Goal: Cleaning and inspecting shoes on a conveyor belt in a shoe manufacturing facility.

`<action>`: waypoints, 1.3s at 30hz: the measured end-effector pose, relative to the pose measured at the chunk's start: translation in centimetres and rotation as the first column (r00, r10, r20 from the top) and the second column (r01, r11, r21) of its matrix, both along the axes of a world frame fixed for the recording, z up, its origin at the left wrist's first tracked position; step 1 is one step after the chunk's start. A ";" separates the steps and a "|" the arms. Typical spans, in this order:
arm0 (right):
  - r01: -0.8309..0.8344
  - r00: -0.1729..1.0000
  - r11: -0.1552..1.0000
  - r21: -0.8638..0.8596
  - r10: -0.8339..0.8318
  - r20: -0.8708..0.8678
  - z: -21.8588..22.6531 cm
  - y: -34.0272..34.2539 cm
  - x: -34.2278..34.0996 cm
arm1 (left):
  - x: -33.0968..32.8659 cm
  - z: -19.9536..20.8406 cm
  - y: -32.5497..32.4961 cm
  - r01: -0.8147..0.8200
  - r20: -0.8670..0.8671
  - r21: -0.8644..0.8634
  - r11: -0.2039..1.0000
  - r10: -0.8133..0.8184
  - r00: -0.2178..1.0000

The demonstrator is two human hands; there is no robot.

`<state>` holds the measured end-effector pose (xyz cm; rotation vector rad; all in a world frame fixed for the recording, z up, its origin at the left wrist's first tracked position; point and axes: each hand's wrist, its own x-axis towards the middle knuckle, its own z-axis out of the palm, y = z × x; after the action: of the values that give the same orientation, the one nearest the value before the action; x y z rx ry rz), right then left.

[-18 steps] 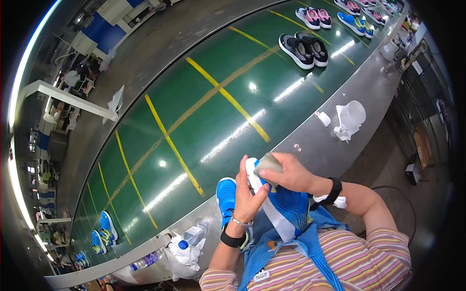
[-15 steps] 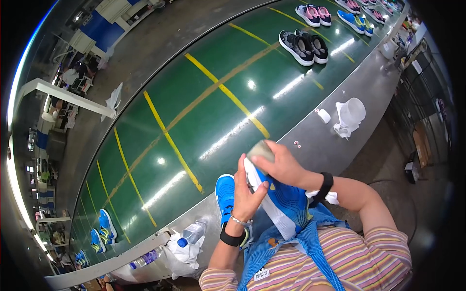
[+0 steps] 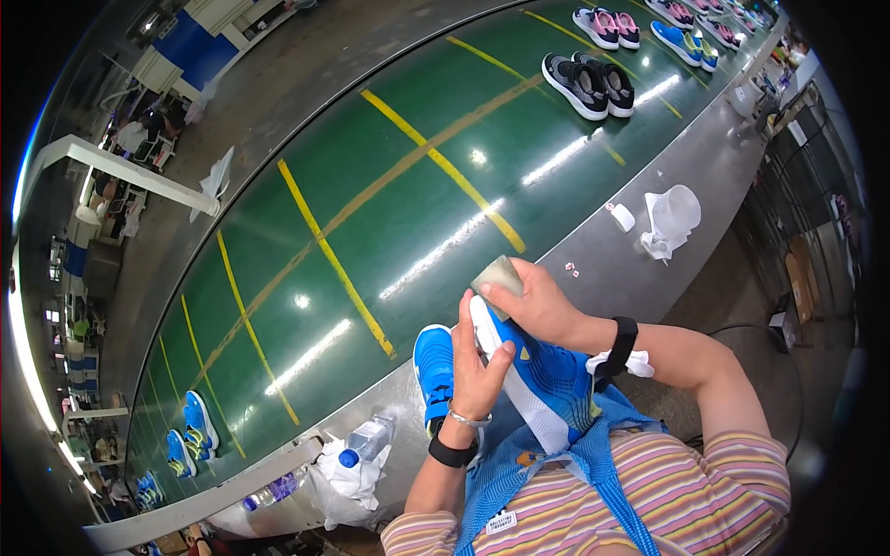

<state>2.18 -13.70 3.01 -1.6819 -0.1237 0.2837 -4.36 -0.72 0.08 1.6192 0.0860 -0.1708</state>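
Your left hand is wrapped around a blue shoe with a white sole, fingers closed against its side, holding it sole-outward in front of your chest. Your right hand is closed on a small grey-green block, pinching it between thumb and fingers and pressing it against the toe end of the shoe's sole. Just to the left of your left hand, a second blue shoe rests on the grey metal ledge, touching the edge of the green conveyor belt. Below and to the left of your left wrist, a clear water bottle with a blue cap lies on a crumpled white bag. Beyond your right hand, on the same ledge, stand a small white container and a white cup-shaped item on white cloth, the two near each other. Farther out on the belt, well apart from both hands, sit a pair of black shoes, then a pink pair and a blue pair. Far to the left of your left hand, further blue shoes lie on the belt.
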 end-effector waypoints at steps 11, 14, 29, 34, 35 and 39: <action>-0.066 0.993 0.996 -0.065 0.072 0.093 -0.1 -0.9 -1.6 | -0.1 -0.4 0.5 0.000 0.018 -0.016 1.000 0.000 1.000; -0.037 0.999 0.997 -0.063 0.037 0.005 -1.1 0.2 0.4 | -0.3 -0.7 0.2 -0.009 0.035 0.019 1.000 0.009 0.999; -0.174 0.981 0.978 -0.116 0.183 0.071 1.8 -1.1 -2.2 | -0.3 -0.6 0.6 -0.024 0.035 -0.146 0.989 0.030 0.999; -0.005 0.992 0.968 -0.249 0.037 0.123 -0.3 0.2 2.7 | -0.2 0.5 -0.4 0.056 0.036 -0.082 0.995 -0.053 0.998; -0.004 0.991 0.969 -0.248 0.036 0.126 -0.2 0.0 3.2 | -0.1 0.9 -0.4 0.089 0.092 -0.037 0.995 -0.085 0.992; -0.034 0.998 0.999 0.009 0.035 -0.061 2.2 -1.0 3.1 | 0.1 2.3 0.1 0.118 0.104 -0.155 0.981 -0.103 0.989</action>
<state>5.26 -14.75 5.23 -1.6629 -0.1084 0.3596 -4.27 -0.58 2.39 1.4688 -0.0900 -0.1809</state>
